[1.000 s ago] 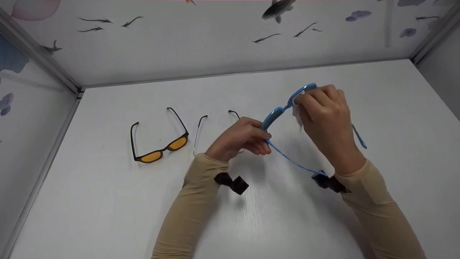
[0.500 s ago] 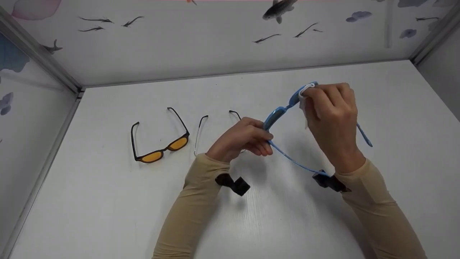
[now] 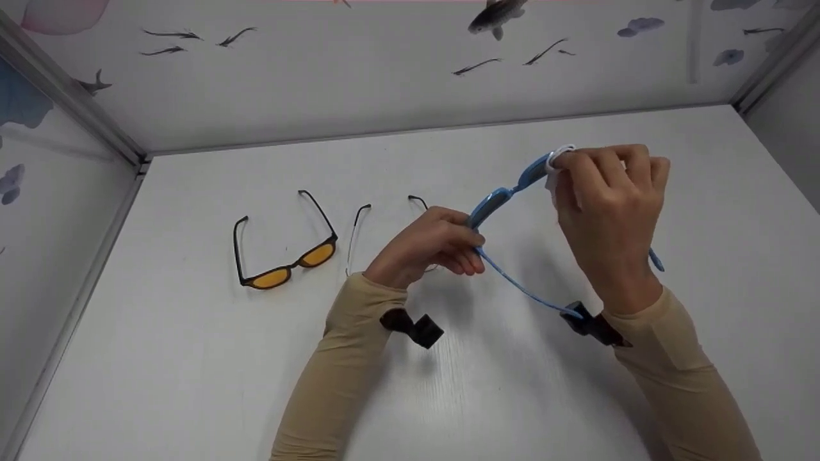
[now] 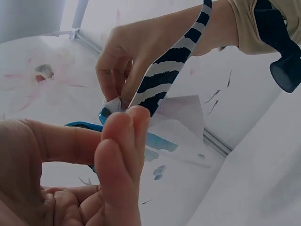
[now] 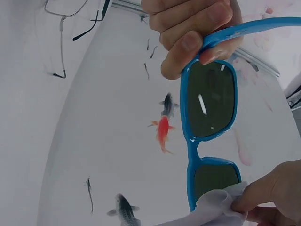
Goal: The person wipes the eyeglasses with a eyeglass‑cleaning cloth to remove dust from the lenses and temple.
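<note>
Blue-framed sunglasses (image 3: pixel 492 206) with dark lenses are held up above the table, tilted with the right end higher. My left hand (image 3: pixel 432 246) pinches them at the hinge corner of the near lens, and one blue temple arm trails down toward my right wrist. My right hand (image 3: pixel 615 211) pinches a white cloth (image 5: pixel 214 207) against the far lens, covering part of it. In the left wrist view the temple arm (image 4: pixel 169 66) shows black and white stripes on one face, in front of the right hand.
Black-framed glasses with orange lenses (image 3: pixel 269 278) lie unfolded on the white table (image 3: pixel 192 371), left of my hands. Thin wire-framed glasses (image 5: pixel 62 42) lie beside them, partly hidden behind my left hand in the head view. A printed wall panel (image 3: pixel 359 83) stands along the back edge.
My right hand has slid to the right along the far lens with the cloth, toward the outer end of the sunglasses. The left hand has stayed nearly still.
</note>
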The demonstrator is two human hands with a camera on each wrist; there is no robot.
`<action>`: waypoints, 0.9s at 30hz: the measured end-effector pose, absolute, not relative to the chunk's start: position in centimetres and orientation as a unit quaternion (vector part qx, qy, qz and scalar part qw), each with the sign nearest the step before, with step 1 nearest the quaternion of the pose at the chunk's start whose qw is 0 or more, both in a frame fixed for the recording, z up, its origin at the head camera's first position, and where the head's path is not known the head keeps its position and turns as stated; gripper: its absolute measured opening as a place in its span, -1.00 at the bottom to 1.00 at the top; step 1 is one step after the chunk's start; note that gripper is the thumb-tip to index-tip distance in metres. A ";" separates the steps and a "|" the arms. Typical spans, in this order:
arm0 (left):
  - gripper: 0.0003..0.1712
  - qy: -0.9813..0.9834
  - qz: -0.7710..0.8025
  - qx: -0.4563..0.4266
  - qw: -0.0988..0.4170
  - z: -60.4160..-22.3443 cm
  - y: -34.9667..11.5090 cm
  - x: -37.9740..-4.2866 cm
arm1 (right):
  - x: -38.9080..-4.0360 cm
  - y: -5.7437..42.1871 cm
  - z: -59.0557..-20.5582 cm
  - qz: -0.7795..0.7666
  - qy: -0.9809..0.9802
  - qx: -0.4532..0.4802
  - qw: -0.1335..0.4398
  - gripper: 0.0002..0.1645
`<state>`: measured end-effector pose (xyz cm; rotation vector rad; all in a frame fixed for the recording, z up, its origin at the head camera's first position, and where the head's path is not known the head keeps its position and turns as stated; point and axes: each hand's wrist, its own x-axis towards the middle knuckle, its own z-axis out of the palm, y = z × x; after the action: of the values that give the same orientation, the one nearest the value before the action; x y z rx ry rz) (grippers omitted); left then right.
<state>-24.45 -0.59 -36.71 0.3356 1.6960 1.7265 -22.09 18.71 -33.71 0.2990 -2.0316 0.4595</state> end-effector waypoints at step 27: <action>-0.87 0.769 0.588 0.075 0.242 -34.7 -9.4 -24.8 | -18.7 22.5 -32.5 0.412 -0.839 0.316 0.164 -0.30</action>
<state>-24.83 -9.39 -34.67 0.2047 2.1020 1.6068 -18.73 22.53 -32.53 0.9010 -2.3911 1.1737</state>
